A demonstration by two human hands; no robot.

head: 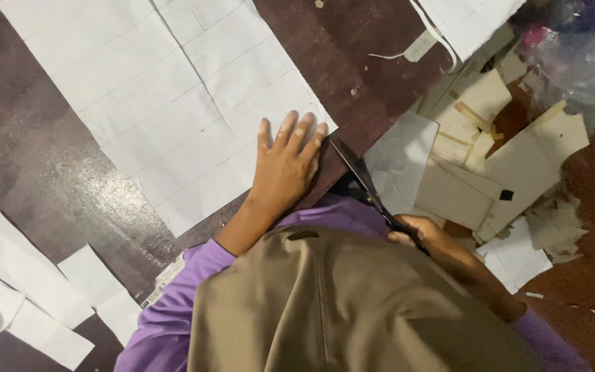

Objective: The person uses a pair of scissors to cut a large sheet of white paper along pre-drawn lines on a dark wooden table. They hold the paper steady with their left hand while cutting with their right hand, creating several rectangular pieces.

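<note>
At the left edge of the dark brown worktop (49,172) lie several loose white fabric strips (29,289), some overlapping, well apart from the hands. Further right, a large white fabric sheet (166,103) marked with faint ruled lines spreads from the top edge down toward the middle of the worktop, its lower right corner ending just under the fingertips of the left hand. The left hand (284,169) lies flat, palm down, with its fingers (287,127) spread and released, gripping nothing, the tips pressing on that corner of the sheet while the heel of the hand rests on bare worktop; its purple sleeve (173,310) runs down to the lower edge. A tan garment (339,310) on the person's body fills the lower middle. Just right of the left hand, a pair of dark-bladed scissors (363,176) points up and to the left, the tip near the sheet's corner but not clearly touching it. The right hand (425,238) holds the scissors by the handles, its fingers clenched around them. Right of the blades lies a white fabric offcut (401,158), and beyond it, toward the right edge, a heap of beige card pattern pieces (490,158). A crumpled clear plastic bag (580,62) sits in the top right corner.
</note>
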